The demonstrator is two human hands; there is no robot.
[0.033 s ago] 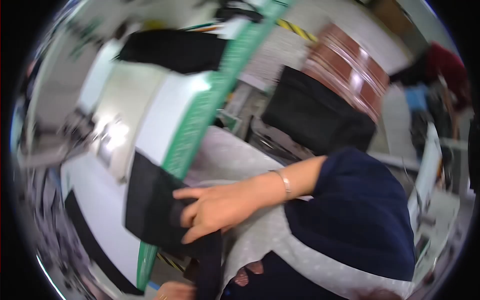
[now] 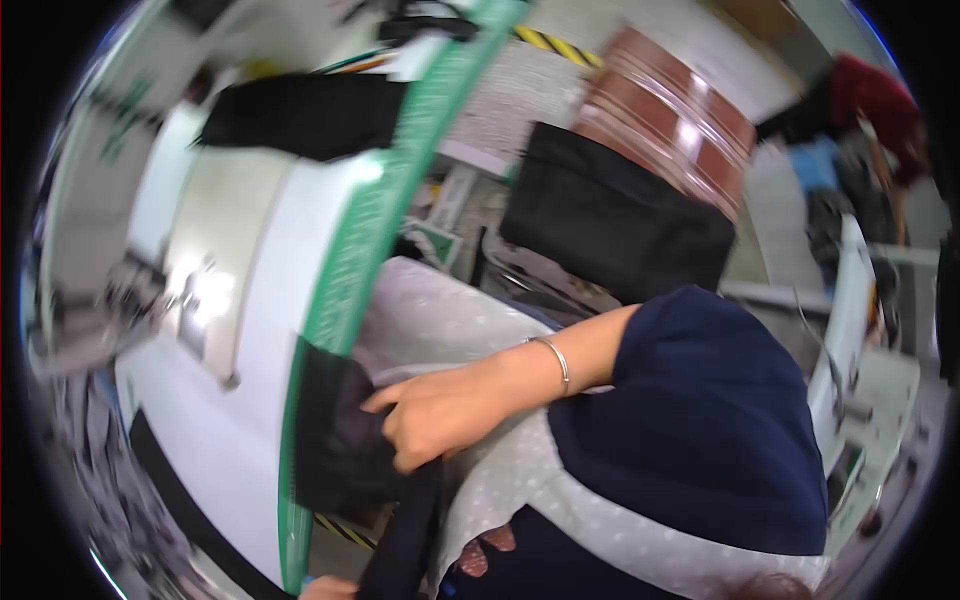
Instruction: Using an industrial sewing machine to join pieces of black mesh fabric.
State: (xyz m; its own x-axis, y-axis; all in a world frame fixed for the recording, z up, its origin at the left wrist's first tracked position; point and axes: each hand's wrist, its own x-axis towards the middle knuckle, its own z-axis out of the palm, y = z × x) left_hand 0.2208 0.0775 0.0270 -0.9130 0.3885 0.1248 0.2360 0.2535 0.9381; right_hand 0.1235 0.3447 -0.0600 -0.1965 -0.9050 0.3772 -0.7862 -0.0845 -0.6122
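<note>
My right hand, a silver bracelet at its wrist, is closed on the right-hand edge of a black cloth piece, fingers bent and index finger reaching forward. This piece hangs over the green table edge, partly above my lap. Only a small part of my left hand shows at the lower rim, below the dark sleeve; its fingers are out of sight. A sewing machine with its lamp lit stands on the white tabletop, left of the cloth.
Another black cloth lies at the far end of the table. A black strip runs along the near left side. To the right, black fabric lies beside reddish-brown plastic-wrapped bundles. A person in red bends over at far right.
The black cloth piece has slid right, off the white tabletop toward my body, with my right hand on it. My right fingers, spread before, are more bent. The view has shifted slightly.
</note>
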